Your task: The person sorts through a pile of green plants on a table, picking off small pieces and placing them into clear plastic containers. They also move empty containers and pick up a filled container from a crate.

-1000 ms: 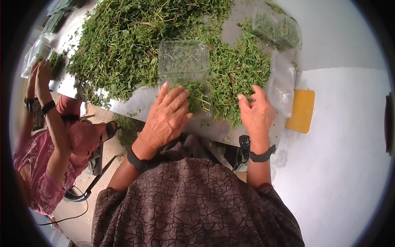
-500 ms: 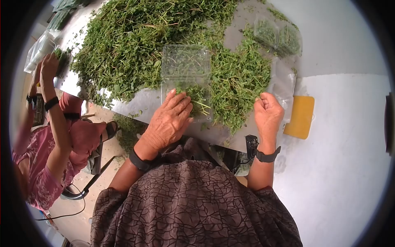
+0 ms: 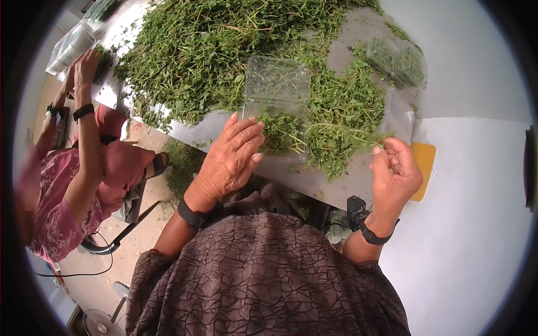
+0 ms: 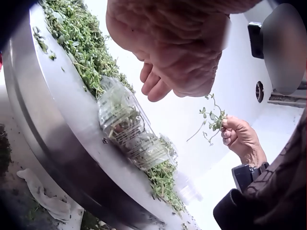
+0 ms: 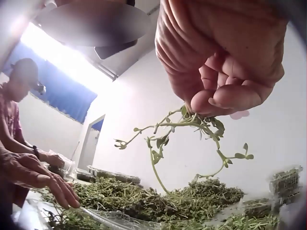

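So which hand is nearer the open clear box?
Left. The left hand is at the left edge of the clear box; the right hand is farther off to its right, pinching a sprig.

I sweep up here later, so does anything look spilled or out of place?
Some greens lie below the edge of the table, apart from the main heap on top, perhaps dropped or discarded. A crumpled white item, maybe a cloth or glove, also lies low down beside the table.

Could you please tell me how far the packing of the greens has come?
The filled boxes at the far right look finished. In hand: the right hand pinches a sprig, and the open box holds some greens. Remaining: the large heap lies loose, and the open box probably needs closing.
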`<state>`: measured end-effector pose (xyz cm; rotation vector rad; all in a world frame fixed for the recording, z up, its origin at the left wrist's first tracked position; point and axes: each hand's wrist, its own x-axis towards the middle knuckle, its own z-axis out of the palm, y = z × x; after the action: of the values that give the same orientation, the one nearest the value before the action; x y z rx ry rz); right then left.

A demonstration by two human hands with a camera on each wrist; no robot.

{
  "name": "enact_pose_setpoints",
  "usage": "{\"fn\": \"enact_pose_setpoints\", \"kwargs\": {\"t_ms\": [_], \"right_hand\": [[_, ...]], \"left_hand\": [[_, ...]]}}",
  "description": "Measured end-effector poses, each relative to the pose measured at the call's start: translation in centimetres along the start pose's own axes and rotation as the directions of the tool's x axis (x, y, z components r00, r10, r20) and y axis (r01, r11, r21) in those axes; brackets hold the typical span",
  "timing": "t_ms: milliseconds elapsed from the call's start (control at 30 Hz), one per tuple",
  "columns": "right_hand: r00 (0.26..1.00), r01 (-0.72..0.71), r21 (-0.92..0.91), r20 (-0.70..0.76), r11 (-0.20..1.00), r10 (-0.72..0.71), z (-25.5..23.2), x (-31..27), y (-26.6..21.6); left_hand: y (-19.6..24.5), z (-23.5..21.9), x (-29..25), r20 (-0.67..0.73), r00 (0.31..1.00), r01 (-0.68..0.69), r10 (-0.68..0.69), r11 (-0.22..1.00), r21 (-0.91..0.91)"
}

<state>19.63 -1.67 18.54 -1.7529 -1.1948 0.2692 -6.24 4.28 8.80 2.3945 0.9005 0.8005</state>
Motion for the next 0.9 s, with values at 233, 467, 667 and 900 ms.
{"fn": "enact_pose_setpoints", "kwargs": {"t_ms": [233,467,667,900], "right_hand": [[0.928,0.115,0.021,0.356,0.993,-0.115,5.8,-1.6,0.1],[0.929,0.084,-0.108,0.368,0.991,-0.039,4.5,-2.1,2.3],[0.819,0.437,-0.255,0.509,0.862,-0.264,4.8,-3.4,2.5],[0.699,0.524,-0.185,0.651,0.831,-0.296,6.0,-3.8,3.3]], "left_hand": [[-0.8,-0.9,-1.7,-0.122,0.991,0.069,-0.060,0.995,0.072],[-0.9,-0.6,-2.4,-0.121,0.989,0.091,-0.082,0.993,0.069],[-0.5,0.1,-2.3,-0.022,0.998,0.064,-0.063,0.997,0.032],[0.2,1.3,-0.3,0.252,0.967,0.008,-0.039,0.992,0.124]]}}
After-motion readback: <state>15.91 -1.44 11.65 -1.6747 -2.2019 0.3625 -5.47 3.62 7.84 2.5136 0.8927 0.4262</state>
